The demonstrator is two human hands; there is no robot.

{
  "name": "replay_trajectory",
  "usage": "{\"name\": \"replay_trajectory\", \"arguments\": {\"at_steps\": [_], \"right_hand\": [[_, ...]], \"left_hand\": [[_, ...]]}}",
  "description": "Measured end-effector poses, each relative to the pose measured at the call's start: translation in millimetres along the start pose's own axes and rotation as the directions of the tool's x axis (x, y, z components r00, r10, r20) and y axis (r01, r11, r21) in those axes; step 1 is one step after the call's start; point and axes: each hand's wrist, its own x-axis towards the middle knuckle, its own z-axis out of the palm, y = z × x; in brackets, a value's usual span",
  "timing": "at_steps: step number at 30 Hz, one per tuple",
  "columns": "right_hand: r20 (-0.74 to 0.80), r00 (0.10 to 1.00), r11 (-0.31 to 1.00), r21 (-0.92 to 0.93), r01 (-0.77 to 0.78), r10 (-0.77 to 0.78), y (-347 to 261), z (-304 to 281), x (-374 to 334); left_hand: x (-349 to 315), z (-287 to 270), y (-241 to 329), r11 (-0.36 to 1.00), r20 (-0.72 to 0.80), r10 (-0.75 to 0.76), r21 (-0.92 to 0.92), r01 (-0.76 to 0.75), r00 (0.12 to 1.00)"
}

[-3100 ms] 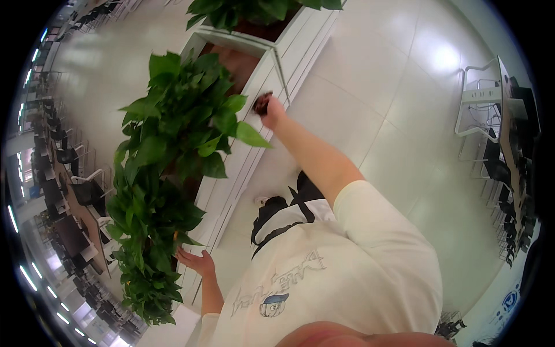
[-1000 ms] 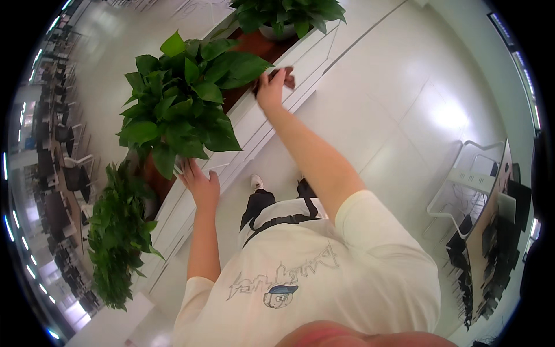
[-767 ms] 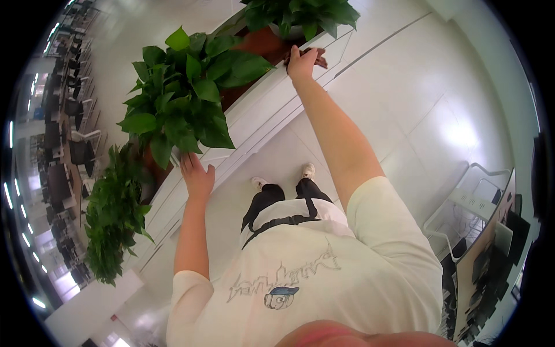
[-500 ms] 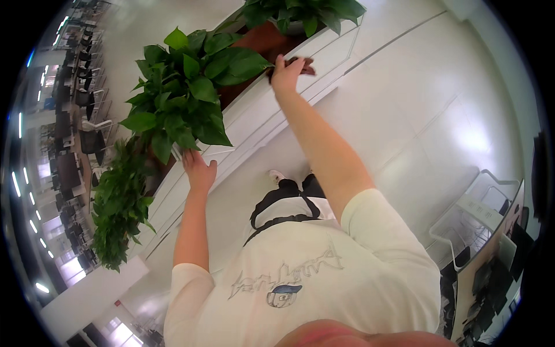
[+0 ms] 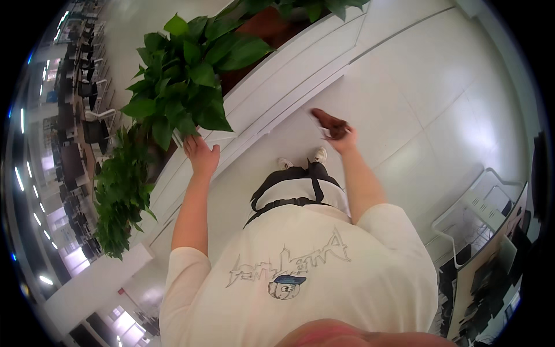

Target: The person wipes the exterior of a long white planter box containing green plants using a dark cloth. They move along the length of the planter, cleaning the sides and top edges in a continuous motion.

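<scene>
A crumpled dark brown cloth [image 5: 330,122] is gripped in my right hand [image 5: 346,140], out over the floor to the right of the long white planter cabinet [image 5: 272,87]. One end of the cloth trails toward the cabinet. My left hand [image 5: 199,155] lies with outstretched fingers on the cabinet's near edge, just below a bushy green leafy plant [image 5: 185,87]; the leaves partly cover its fingertips. Brown surface [image 5: 263,29] shows inside the planter between the plants.
More leafy plants fill the planter at the left [image 5: 121,196] and at the top. Rows of desks and office chairs [image 5: 92,133] line the far left. A white-framed chair [image 5: 474,208] stands at right beside a desk with dark equipment. My shoes [image 5: 319,154] are on the pale floor.
My right hand has drawn the brown cloth away from the planter's edge, back toward my body and to the right. The left hand stays at the edge.
</scene>
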Motion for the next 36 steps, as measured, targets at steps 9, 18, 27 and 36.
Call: {"name": "replay_trajectory", "arguments": {"at_steps": [9,18,27,36], "right_hand": [[-0.206,0.857,0.869,-0.271,0.413,-0.472,-156.3,-188.3,-65.7],[-0.063,0.986,0.962,-0.238,0.137,-0.156,-30.2,-101.2,43.8],[0.239,0.931,0.686,-0.628,0.366,-0.277,159.6,148.5,130.1],[0.207,0.976,0.834,-0.526,0.166,-0.064,305.5,135.6,104.6]], "left_hand": [[11.3,3.4,-3.4,0.998,-0.027,0.024,-0.056,-0.026,0.999],[28.9,-10.0,-33.9,0.96,0.004,0.228,-0.166,-0.224,0.974],[28.2,-0.9,-42.1,0.921,0.025,0.364,-0.157,-0.356,0.931],[28.7,17.8,-42.5,0.941,-0.082,0.314,-0.102,-0.321,0.946]]}}
